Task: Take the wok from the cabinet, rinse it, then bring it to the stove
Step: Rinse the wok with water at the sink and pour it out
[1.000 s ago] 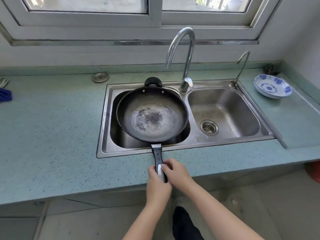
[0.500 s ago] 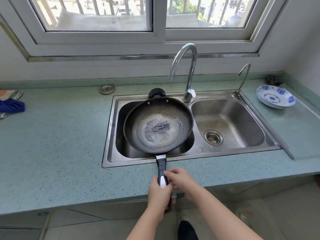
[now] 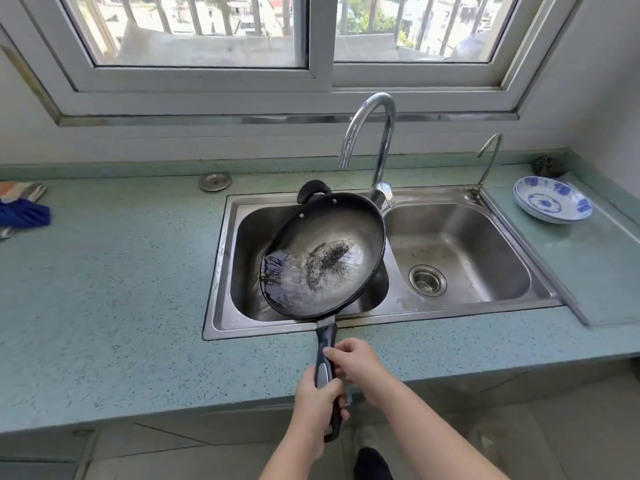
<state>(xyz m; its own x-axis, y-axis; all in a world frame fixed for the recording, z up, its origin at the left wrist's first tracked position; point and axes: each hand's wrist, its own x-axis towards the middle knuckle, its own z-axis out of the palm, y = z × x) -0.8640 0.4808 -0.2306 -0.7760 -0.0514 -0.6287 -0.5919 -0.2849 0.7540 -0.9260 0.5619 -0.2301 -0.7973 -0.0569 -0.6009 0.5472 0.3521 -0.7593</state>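
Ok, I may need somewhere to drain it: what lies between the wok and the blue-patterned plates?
Head view: between the wok and plates lies the right basin with its drain strainer, then bare countertop.

A small brand mark on the sink [image 3: 403, 299] is too blurred to read.

Wok [image 3: 322, 251] tilted over sink [image 3: 391, 313], left hand [image 3: 317, 407], right hand [image 3: 356, 362] gripping handle

Daylight is pouring through a white-framed sliding window [image 3: 320, 39] (railings [image 3: 194, 12] are showing beyond the glass) above a pale wall [image 3: 173, 143]. A speckled blue-green countertop [image 3: 121, 306] is stretching along beneath it, and grey floor tiles [image 3: 554, 427] are lying below its front edge.
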